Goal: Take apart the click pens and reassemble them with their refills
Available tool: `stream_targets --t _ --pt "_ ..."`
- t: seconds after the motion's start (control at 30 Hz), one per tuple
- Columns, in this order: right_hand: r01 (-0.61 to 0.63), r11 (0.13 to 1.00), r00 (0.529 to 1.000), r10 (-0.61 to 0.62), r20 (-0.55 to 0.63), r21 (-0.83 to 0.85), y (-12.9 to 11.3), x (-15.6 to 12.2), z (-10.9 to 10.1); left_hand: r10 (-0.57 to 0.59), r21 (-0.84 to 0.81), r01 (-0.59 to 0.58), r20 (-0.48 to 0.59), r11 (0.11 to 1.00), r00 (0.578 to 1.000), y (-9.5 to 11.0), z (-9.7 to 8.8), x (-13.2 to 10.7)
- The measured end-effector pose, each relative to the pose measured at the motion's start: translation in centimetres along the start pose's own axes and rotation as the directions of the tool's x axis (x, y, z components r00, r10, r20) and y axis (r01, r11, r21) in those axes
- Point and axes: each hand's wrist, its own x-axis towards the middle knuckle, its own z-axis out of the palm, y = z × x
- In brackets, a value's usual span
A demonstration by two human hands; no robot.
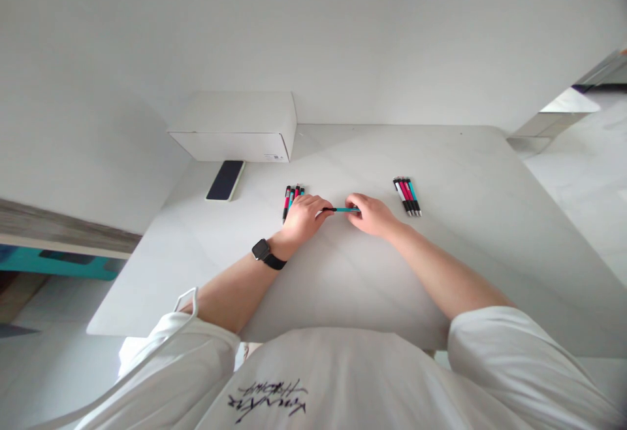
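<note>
- The person's left hand (302, 215) and right hand (373, 214) meet near the middle of the worktop (465, 221), a little closer to its far edge than to its near edge.
- Between them lies a single teal pen (343, 210), held level and roughly parallel to the far edge. The left hand's fingers pinch its dark end and the right hand's fingers pinch the teal end. Both hands rest low, on or just above the surface.
- Whether the pen is being pulled apart, pushed together or only turned cannot be told; the fingers hide both ends.
- The left pen group (292, 196) lies just beyond the left hand, toward the far edge: a few red and teal pens side by side, their near ends hidden by the knuckles.
- The right pen group (407, 196) lies a little apart from the right hand, toward the right edge: several white, red and teal pens in a tidy row, touched by nothing.
- As a judgement of progress: one pen is in work and every other pen is laid down in one of two sorted rows, so the work looks to be somewhere in its middle. Which row is finished and which is waiting cannot be read from here.
- A black phone (225, 180) lies face up near the far left corner, just in front of a white box (235, 126) standing in that corner.
- A dark watch (262, 249) sits on the left wrist.
</note>
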Motion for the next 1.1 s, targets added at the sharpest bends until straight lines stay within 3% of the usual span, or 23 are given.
stream_targets --t 1.1 --pt "0.0 0.999 0.999 -0.001 0.032 0.042 0.62 -0.05 -0.15 -0.025 -0.027 0.025 0.003 0.999 1.0 -0.3 0.31 0.01"
